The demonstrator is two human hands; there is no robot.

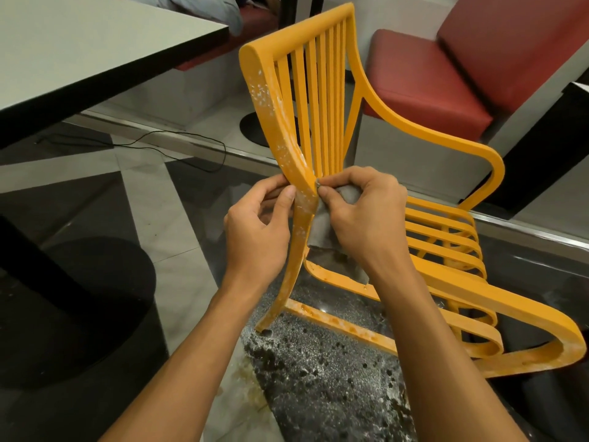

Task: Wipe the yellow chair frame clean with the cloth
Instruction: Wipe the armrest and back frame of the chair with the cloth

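At the centre of the frame, the yellow slatted chair frame [296,31] stands on the grey-and-black tiled floor [153,193], its backrest rising toward the top of the picture and its curved armrests sweeping off to the lower right. The left hand [258,231] has its grip clamped on the near rear upright, thumb on the front face and fingers curled behind it, just where the upright bends. The right hand [366,218] has its grip clamped on a crumpled grey cloth [320,232], thumb and forefinger pinching a fold of it against the inner edge of the same upright, directly opposite the left thumb. The rest of the cloth hangs loose below the palm.

White speckled residue [263,94] covers the upright from near the top rail down past the hands, so this looks like the scrubbing step on that post, and an early one: most of the marked length appears unwiped. The next move probably calls for the left hand to steady the frame while the cloth is drawn firmly along the soiled face, then refolded to a cleaner patch. The lower rails near the floor also look stained and wet.

A pale grey table [79,49] fills the upper left, a red padded bench [424,81] the upper right, and a thin black cable [178,148] trails across the floor behind the chair.
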